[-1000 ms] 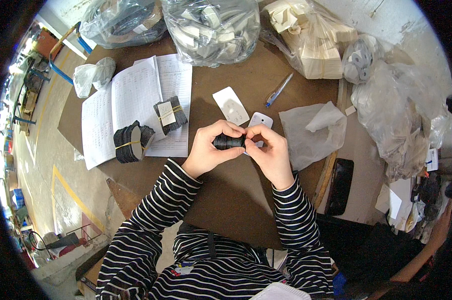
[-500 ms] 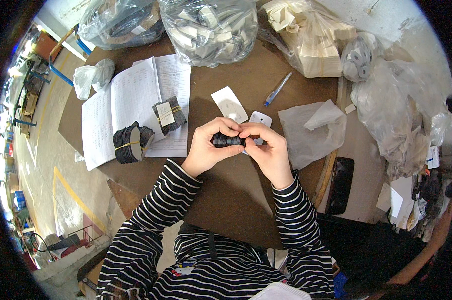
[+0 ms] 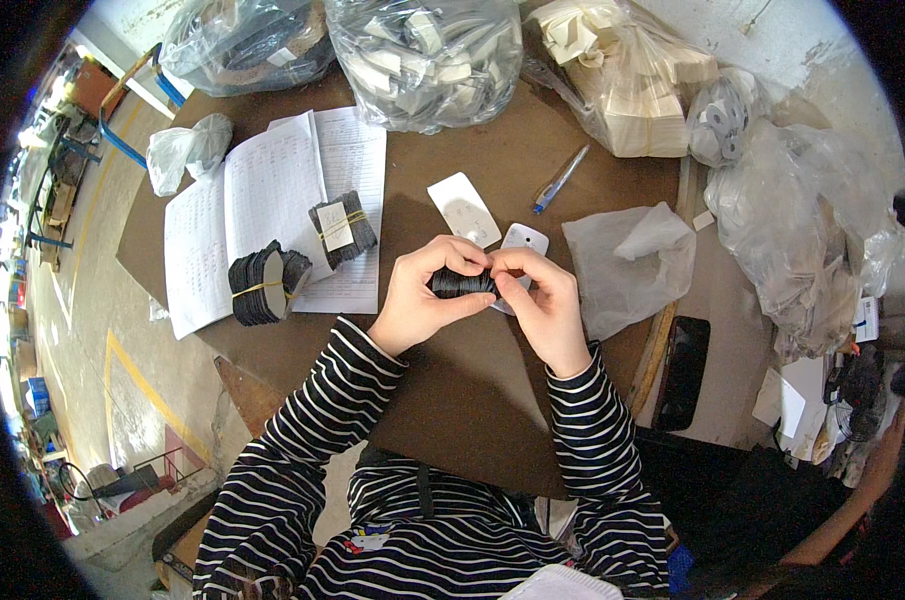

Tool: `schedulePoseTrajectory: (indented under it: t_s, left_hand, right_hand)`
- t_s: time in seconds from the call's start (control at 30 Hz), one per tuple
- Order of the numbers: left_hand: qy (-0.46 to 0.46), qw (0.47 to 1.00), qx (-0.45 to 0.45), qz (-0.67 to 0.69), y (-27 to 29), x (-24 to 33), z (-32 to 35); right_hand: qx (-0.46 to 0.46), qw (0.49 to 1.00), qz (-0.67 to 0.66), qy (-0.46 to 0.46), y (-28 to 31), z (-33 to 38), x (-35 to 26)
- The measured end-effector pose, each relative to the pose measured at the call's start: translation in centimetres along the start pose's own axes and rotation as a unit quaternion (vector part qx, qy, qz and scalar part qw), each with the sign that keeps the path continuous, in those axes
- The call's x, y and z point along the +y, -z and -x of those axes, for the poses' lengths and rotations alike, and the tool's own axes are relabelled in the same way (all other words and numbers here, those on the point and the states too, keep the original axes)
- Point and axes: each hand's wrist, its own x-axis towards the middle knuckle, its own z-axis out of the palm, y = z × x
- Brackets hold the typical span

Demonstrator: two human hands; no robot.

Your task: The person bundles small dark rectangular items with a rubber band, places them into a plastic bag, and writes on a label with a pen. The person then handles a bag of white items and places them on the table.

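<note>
Over the middle of the table, a small stack of thin black pieces [image 3: 459, 284] sits between my two hands. My left hand [image 3: 416, 292] is closed round its left side, thumb below and fingers above. My right hand [image 3: 546, 308] pinches at the right end of the stack, its thumb and fingertips close to the left hand's fingertips. What lies right under the right fingertips is hidden. Just beyond the hands are a white card [image 3: 464, 210] and a white rounded device [image 3: 525, 238], partly covered by the right hand.
Left of my hands, banded black bundles [image 3: 260, 290] and a tagged bundle [image 3: 340, 228] lie on an open notebook [image 3: 195, 235]. A pen [image 3: 562, 180] and an empty plastic bag [image 3: 628, 280] lie to the right. Filled plastic bags [image 3: 428, 65] line the table's far edge.
Both hands keep hold of the black stack. The fingertips of my right hand have shifted slightly at its right end, and slightly more of the stack shows.
</note>
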Motion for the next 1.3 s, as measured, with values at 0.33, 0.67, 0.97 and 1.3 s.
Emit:
schedulePoseTrajectory:
  t_s: [0.33, 0.67, 0.97, 1.3]
  left_hand:
    - [-0.002, 1.0, -0.002, -0.006, 0.0, 0.0, 0.0]
    - [0.003, 1.0, -0.002, 0.007, 0.0, -0.3, -0.1]
    - [0.004, 1.0, 0.0, 0.012, -0.2, -0.1, -0.1]
    - [-0.004, 1.0, 0.003, 0.007, -0.2, -0.4, 0.0]
  right_hand:
    - [0.005, 0.997, -0.036, -0.065, -0.3, 0.4, 0.1]
    - [0.008, 1.0, -0.005, -0.013, -0.3, 0.2, 0.0]
    - [-0.003, 0.999, 0.006, -0.043, 0.0, 0.2, -0.7]
    - [-0.006, 1.0, 0.004, -0.029, 0.1, 0.0, -0.4]
